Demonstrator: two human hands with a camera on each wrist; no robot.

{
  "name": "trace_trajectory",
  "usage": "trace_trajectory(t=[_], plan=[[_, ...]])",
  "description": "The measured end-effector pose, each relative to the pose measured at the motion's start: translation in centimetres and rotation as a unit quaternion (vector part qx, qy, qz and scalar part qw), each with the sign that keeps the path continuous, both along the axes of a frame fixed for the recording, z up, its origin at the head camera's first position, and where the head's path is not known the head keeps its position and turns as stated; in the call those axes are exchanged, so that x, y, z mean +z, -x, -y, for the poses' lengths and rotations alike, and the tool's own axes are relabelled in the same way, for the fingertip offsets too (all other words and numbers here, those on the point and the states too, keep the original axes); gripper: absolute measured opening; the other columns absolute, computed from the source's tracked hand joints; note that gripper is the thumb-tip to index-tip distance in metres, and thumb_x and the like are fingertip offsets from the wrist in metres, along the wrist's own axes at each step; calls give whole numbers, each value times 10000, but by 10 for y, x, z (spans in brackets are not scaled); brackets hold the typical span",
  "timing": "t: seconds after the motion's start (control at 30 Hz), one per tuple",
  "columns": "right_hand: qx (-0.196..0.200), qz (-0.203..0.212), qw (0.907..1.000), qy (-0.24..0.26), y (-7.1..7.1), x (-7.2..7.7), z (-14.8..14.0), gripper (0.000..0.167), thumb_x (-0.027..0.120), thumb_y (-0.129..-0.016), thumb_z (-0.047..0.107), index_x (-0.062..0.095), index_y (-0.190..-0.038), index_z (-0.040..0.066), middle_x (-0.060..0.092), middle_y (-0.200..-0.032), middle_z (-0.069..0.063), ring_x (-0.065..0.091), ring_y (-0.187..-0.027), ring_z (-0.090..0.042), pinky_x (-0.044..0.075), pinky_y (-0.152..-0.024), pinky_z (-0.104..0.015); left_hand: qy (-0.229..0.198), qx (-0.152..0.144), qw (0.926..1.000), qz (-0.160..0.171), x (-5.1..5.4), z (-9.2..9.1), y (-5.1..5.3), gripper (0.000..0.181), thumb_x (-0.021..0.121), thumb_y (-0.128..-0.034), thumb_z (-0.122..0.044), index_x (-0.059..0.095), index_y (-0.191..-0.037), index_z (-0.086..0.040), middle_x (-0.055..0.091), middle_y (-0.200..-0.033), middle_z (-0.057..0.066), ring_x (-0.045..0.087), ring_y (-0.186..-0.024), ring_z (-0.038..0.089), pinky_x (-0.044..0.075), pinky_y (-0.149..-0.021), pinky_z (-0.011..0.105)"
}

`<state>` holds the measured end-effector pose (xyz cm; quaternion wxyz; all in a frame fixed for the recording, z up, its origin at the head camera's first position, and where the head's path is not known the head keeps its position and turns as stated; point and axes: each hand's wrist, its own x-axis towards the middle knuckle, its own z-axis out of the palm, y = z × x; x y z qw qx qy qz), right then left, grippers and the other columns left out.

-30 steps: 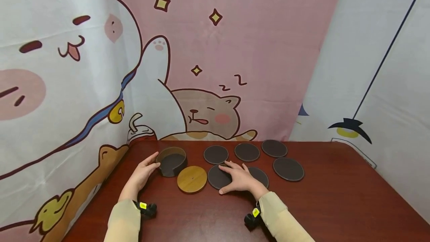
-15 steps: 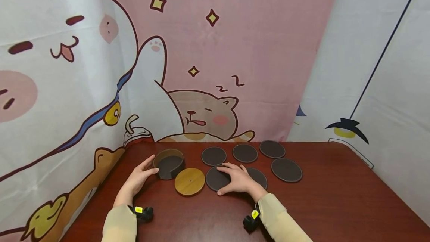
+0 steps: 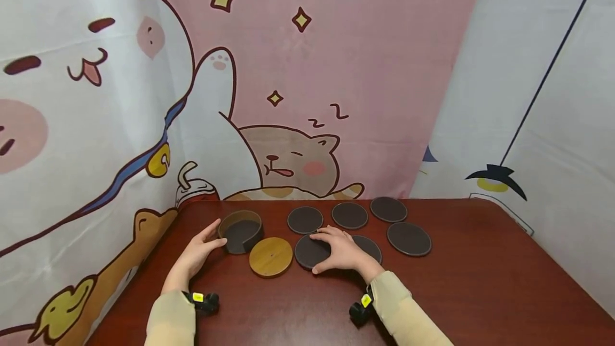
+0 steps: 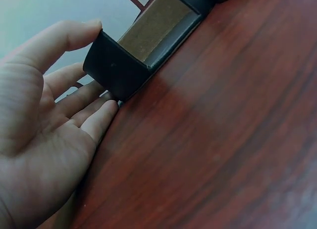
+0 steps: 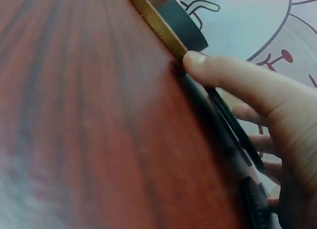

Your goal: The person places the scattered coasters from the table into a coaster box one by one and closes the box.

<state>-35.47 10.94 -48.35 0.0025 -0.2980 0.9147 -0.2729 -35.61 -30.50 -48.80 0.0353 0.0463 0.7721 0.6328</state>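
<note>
With right hand (image 3: pixel 342 252) and left hand (image 3: pixel 196 255) both loosely spread, fingers relaxed, reaches out from black wrist cameras (image 3: pixel 209 304) bearing yellow tags (image 3: pixel 366 300), with any print too small to read. Spans with the right, palm down, a dark round coaster (image 3: pixel 306 254) on the red-brown tabletop (image 3: pixel 288 308). With the left thumb tip, touches the rim of a dark notched holder (image 3: pixel 239 219), just left of and beyond a wooden disc (image 3: pixel 270 257). Has more dark coasters (image 3: pixel 409 238) lying flat beside and beyond, then, behind, two readable Z letters (image 3: pixel 339 111) on a pink backdrop (image 3: pixel 384 95)
</note>
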Motion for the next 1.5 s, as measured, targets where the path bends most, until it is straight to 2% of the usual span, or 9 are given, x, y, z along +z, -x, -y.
trace_trajectory(t=[0.13, 0.33, 0.5, 0.63, 0.83, 1.17, 1.5], plan=[[94, -3, 9993, 351, -1, 8, -5, 832, 815, -667, 549, 563, -1378, 199, 413, -1471, -152, 243, -1405, -418, 241, -1054, -643, 104, -21, 9999, -10, 1, -1, 2, 776, 679, -905, -154, 243, -1545, -95, 195, -1578, 193, 167, -1444, 338, 167, -1139, 502], [-12, 219, 9971, 732, -2, 27, -15, 756, 822, -691, 497, 576, -1362, 249, 376, -1499, -116, 331, -1367, -352, 396, -974, -517, 57, -73, 9999, 60, -2, 0, 0, 776, 670, -908, -129, 231, -1547, -94, 177, -1582, 197, 149, -1449, 345, 154, -1142, 503], [-243, 131, 9942, 1038, -2, 46, -26, 686, 843, -706, 419, 605, -1331, 268, 368, -1506, -32, 361, -1348, -331, 428, -925, -481, -73, -108, 9999, -30, 0, 0, -2, 769, 653, -914, -101, 221, -1550, -94, 178, -1582, 197, 153, -1449, 337, 157, -1140, 495], [-250, 71, 9931, 1148, -5, 55, -31, 700, 831, -711, 456, 594, -1343, 270, 341, -1523, -11, 377, -1332, -320, 437, -902, -455, -51, -111, 9999, 14, 1, 0, -2, 778, 661, -909, -107, 221, -1550, -96, 174, -1584, 191, 154, -1449, 333, 164, -1140, 486], [-257, -19, 9918, 1256, -5, 57, -34, 686, 838, -714, 412, 592, -1340, 276, 340, -1523, -6, 388, -1323, -316, 434, -897, -455, 2, -147, 9999, 1, 0, 0, -2, 792, 667, -905, -118, 208, -1549, -77, 164, -1584, 200, 144, -1450, 349, 150, -1142, 497], [-345, 61, 9943, 1010, -1, 49, -37, 708, 832, -710, 451, 590, -1346, 255, 344, -1523, -24, 344, -1361, -331, 425, -923, -469, -2, -128, 9999, 56, 2, -2, 0, 804, 679, -900, -125, 207, -1549, -77, 165, -1582, 210, 139, -1450, 356, 154, -1138, 504], [-90, -142, 9934, 1136, -1, 47, -36, 698, 828, -708, 467, 597, -1336, 270, 371, -1508, -9, 346, -1357, -341, 435, -906, -463, -57, -103, 9999, 55, 2, -2, -2, 787, 661, -910, -82, 201, -1549, -66, 155, -1583, 213, 134, -1452, 349, 158, -1139, 493]])
